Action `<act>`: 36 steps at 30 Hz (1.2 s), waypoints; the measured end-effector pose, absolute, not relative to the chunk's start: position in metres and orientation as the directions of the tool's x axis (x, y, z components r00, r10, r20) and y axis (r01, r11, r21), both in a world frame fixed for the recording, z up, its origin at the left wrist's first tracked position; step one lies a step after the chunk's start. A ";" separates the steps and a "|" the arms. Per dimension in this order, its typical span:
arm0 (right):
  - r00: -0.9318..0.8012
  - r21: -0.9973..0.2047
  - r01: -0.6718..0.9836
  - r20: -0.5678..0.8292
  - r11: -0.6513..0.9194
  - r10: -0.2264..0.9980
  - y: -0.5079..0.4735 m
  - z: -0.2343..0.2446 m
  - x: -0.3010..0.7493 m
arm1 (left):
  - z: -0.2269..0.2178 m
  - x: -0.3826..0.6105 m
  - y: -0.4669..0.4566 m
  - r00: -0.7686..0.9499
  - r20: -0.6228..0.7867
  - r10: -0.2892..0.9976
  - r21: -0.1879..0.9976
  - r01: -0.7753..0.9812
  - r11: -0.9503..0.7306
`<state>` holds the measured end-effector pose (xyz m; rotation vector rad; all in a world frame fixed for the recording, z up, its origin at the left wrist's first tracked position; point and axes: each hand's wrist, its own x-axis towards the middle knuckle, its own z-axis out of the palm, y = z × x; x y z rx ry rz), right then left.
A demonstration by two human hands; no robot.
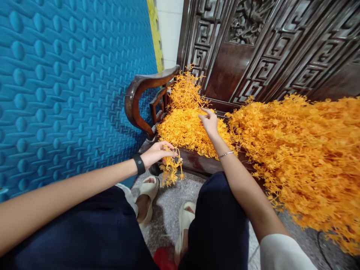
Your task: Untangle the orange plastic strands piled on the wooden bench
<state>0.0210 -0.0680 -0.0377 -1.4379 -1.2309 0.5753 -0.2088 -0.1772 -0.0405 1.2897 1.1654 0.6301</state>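
Observation:
My left hand (pixel 156 153), with a black band on the wrist, is closed on a small bunch of orange plastic sprigs (pixel 171 171) that hangs down past the bench's front edge. My right hand (pixel 209 120), a thin bracelet on its wrist, reaches into the smaller orange sprig pile (pixel 182 129) on the dark wooden bench (pixel 197 162). Its fingers are curled and pinch at a sprig on top of the pile. A far larger heap of the same orange sprigs (pixel 306 150) covers the bench to the right.
A carved dark wooden backrest (pixel 267 45) rises behind the piles, and a curved armrest (pixel 137 99) closes the bench's left end. A blue padded wall (pixel 70 82) stands at left. My knees in dark trousers and feet in pale sandals (pixel 149 195) rest on speckled floor.

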 end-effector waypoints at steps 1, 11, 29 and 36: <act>0.320 -0.921 0.351 0.286 0.167 0.903 -0.072 -0.035 0.020 | -0.040 -0.210 -0.177 0.358 -0.294 0.886 0.949 0.224 0.224; -0.555 -0.912 0.188 0.207 0.364 0.805 -0.144 -0.011 -0.036 | -0.031 -0.216 -0.181 0.404 -0.169 0.899 0.985 0.095 0.143; -0.576 -0.965 0.045 0.187 0.260 0.796 -0.157 0.008 -0.020 | 0.001 -0.223 -0.169 0.377 -0.109 0.920 0.981 0.192 0.038; -0.591 -0.987 0.060 0.083 0.146 0.802 -0.152 0.012 -0.009 | 0.021 -0.225 -0.169 0.323 -0.089 0.942 0.972 0.237 0.010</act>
